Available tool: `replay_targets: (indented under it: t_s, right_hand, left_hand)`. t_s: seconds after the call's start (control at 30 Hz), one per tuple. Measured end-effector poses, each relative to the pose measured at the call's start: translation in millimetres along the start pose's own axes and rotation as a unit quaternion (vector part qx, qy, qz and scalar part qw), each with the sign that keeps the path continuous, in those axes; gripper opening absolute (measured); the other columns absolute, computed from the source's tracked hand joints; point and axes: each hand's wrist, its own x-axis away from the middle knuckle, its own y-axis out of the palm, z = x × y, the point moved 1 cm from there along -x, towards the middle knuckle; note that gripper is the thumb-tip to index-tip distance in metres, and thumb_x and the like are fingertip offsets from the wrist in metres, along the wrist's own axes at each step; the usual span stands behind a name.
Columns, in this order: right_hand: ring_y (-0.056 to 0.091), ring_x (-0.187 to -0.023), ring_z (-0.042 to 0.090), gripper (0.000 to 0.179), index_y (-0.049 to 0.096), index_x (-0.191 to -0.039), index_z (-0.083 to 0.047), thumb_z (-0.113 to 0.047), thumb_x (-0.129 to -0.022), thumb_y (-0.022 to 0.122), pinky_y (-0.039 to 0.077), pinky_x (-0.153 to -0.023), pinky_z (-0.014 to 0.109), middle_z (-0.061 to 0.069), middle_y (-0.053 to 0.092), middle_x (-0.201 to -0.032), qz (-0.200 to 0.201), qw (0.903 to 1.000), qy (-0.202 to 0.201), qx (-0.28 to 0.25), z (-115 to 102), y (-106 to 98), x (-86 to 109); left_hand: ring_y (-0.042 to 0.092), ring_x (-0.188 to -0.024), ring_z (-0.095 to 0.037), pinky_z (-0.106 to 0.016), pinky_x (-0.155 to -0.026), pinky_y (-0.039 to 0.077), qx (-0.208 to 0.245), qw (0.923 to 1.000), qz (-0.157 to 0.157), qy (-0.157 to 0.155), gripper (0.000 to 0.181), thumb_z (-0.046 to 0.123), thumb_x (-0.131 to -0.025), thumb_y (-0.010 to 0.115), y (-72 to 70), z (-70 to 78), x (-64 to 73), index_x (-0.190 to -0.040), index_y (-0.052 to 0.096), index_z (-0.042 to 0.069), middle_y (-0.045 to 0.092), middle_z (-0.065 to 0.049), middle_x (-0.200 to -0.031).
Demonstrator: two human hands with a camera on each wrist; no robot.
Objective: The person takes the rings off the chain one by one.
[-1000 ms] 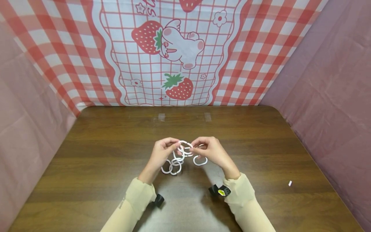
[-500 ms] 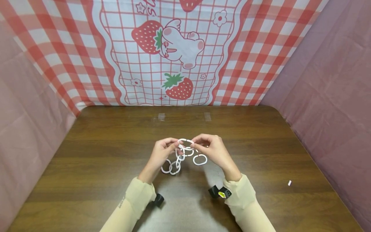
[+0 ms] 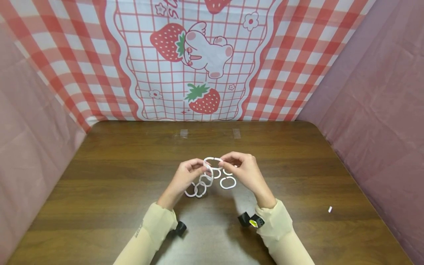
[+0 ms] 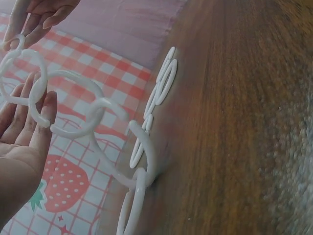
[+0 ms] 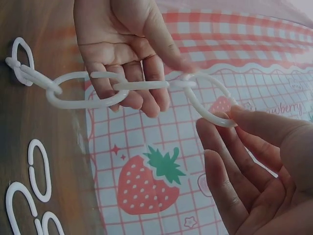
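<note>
In the head view, both hands are raised together over the middle of the table, with a chain of white plastic C-shaped links between them. The right hand (image 3: pixel 242 170) pinches the end link (image 5: pixel 198 108) between thumb and fingers. Close beside it, the left hand (image 3: pixel 188 175) pinches the chain near where that end link meets its neighbour, thumb tip at the joint. From the left hand the chain hangs down, and its lower links (image 3: pixel 195 189) reach toward the tabletop. In the left wrist view, a link (image 4: pixel 71 133) shows the small gap in its ring.
Several loose white links (image 5: pixel 47 171) lie on the brown wooden table (image 3: pixel 132 147) beneath the right hand. A small white piece (image 3: pixel 329 209) lies far to the right. Two bits of clear tape (image 3: pixel 184 133) stick near the back edge, before a checked strawberry cloth (image 3: pixel 281 66).
The right hand has shifted slightly up and to the right, drawing the end link out wider between the hands. The hanging chain has swung and turned a little. The left hand barely moved.
</note>
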Motion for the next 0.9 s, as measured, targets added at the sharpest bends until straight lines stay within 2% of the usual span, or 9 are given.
replay_targets:
  t_s: [0.13,0.27,0.37,0.47,0.53,0.63,0.77,0.83,0.9]
  right_hand:
    - [0.063,-0.065,0.001,0.013,0.073,-0.093,0.000,-0.010,-0.084,0.074,0.055,-0.061,0.016,0.016,0.074,-0.085,0.033,0.9994,0.008,-0.002,0.4,0.1,1.1]
    - [0.067,-0.067,0.007,0.014,0.072,-0.095,0.002,-0.009,-0.085,0.073,0.058,-0.062,0.021,0.017,0.074,-0.085,0.050,0.9986,0.017,-0.006,0.1,-0.1,2.0]
    - [0.070,-0.068,0.012,0.014,0.071,-0.096,0.003,-0.008,-0.087,0.071,0.062,-0.063,0.030,0.019,0.074,-0.085,0.051,0.9982,0.025,-0.019,-0.2,-0.1,2.2]
    - [0.071,-0.069,0.015,0.013,0.070,-0.096,0.003,-0.007,-0.088,0.069,0.062,-0.062,0.030,0.021,0.073,-0.086,0.048,0.9979,0.031,-0.031,0.0,0.5,2.1]
    - [0.072,-0.071,0.019,0.013,0.070,-0.097,0.004,-0.006,-0.088,0.069,0.061,-0.061,0.025,0.022,0.073,-0.086,0.047,0.9975,0.036,-0.038,0.7,1.1,1.9]
    - [0.070,-0.068,0.013,0.014,0.070,-0.097,0.005,-0.006,-0.087,0.070,0.060,-0.060,0.022,0.023,0.073,-0.088,0.049,0.9970,0.044,-0.041,1.7,1.5,1.7]
    - [0.070,-0.068,0.014,0.016,0.071,-0.098,0.004,-0.006,-0.085,0.073,0.061,-0.061,0.028,0.021,0.073,-0.089,0.051,0.9973,0.042,-0.031,2.4,1.3,1.6]
    - [0.071,-0.071,0.021,0.017,0.071,-0.097,0.003,-0.006,-0.083,0.074,0.061,-0.062,0.029,0.021,0.074,-0.088,0.055,0.9977,0.032,-0.022,2.6,1.4,1.6]
    - [0.071,-0.072,0.018,0.016,0.072,-0.096,0.002,-0.005,-0.083,0.075,0.060,-0.063,0.023,0.019,0.074,-0.088,0.059,0.9979,0.023,-0.010,2.6,1.6,1.8]
  left_hand:
    - [0.069,-0.081,-0.005,-0.028,-0.081,0.060,-0.017,0.9998,0.004,-0.005,0.026,-0.001,-0.091,0.060,0.0,-0.4,0.7,-0.110,0.057,-0.019,0.071,-0.024,-0.099]
    - [0.069,-0.082,-0.004,-0.031,-0.082,0.060,-0.028,0.9994,0.021,-0.009,0.025,0.001,-0.091,0.062,-0.5,-1.0,0.9,-0.111,0.061,-0.016,0.074,-0.016,-0.098]
    - [0.069,-0.081,-0.004,-0.024,-0.080,0.059,-0.025,0.9991,0.034,-0.003,0.025,0.000,-0.091,0.062,-1.6,-1.9,0.7,-0.111,0.062,-0.015,0.075,-0.013,-0.094]
    - [0.069,-0.080,-0.004,-0.018,-0.077,0.058,-0.024,0.9988,0.041,0.007,0.025,-0.001,-0.090,0.062,-2.8,-2.3,0.7,-0.110,0.062,-0.017,0.074,-0.017,-0.093]
    - [0.069,-0.079,-0.003,-0.019,-0.076,0.058,-0.028,0.9984,0.048,0.012,0.025,-0.003,-0.090,0.063,-3.3,-2.1,0.6,-0.109,0.062,-0.018,0.073,-0.023,-0.094]
    - [0.068,-0.076,-0.002,-0.022,-0.074,0.059,-0.038,0.9973,0.061,0.012,0.025,-0.003,-0.089,0.064,-3.8,-1.2,0.6,-0.108,0.062,-0.019,0.072,-0.025,-0.093]
    - [0.066,-0.072,-0.002,-0.024,-0.073,0.060,-0.034,0.9962,0.080,0.000,0.024,-0.002,-0.088,0.065,-4.3,-0.6,-0.1,-0.107,0.063,-0.018,0.074,-0.013,-0.086]
    - [0.066,-0.071,-0.003,-0.025,-0.072,0.060,-0.025,0.9958,0.087,-0.006,0.024,-0.002,-0.088,0.065,-4.7,-1.0,-0.6,-0.106,0.064,-0.017,0.074,-0.005,-0.081]
    - [0.066,-0.069,-0.004,-0.025,-0.070,0.059,-0.009,0.9953,0.095,-0.014,0.024,-0.002,-0.088,0.065,-5.4,-1.3,-1.0,-0.107,0.064,-0.017,0.074,0.001,-0.077]
